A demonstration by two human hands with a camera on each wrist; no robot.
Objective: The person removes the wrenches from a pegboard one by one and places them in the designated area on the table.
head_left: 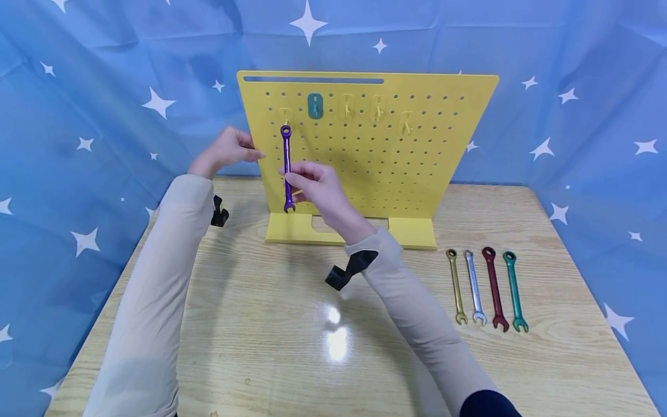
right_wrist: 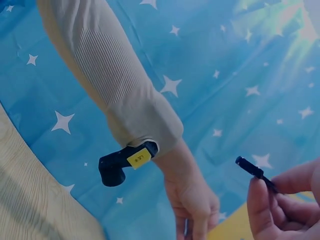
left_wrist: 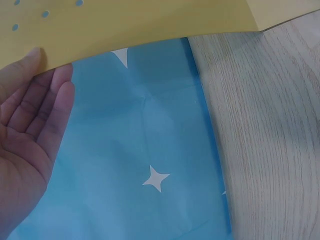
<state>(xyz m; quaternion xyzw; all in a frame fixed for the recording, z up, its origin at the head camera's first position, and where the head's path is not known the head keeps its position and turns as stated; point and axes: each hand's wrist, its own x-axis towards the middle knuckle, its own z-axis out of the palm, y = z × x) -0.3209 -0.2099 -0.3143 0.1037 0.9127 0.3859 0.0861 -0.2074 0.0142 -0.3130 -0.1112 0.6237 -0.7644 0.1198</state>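
Note:
My right hand [head_left: 318,188] pinches a purple combination wrench [head_left: 288,150] between thumb and fingers. The wrench stands upright before the yellow pegboard [head_left: 359,191], ring end up and open jaw down. Its ring end overlaps the lower part of the leftmost yellow hook [head_left: 286,114]. In the right wrist view the wrench [right_wrist: 248,167] looks dark and foreshortened, and its lower part is hidden by the fingers. At the board's left edge, my left hand [head_left: 231,149] holds on with the thumb [left_wrist: 25,70] on the front and the fingers behind.
A teal hook [head_left: 315,106] and yellow hooks [head_left: 378,109] sit along the board's upper part. On the wooden table [head_left: 250,336] at right lie a gold wrench [head_left: 456,286], a silver wrench [head_left: 475,286], a red wrench [head_left: 495,289] and a green wrench [head_left: 515,292]. Blue star-patterned cloth [head_left: 573,145] surrounds the table.

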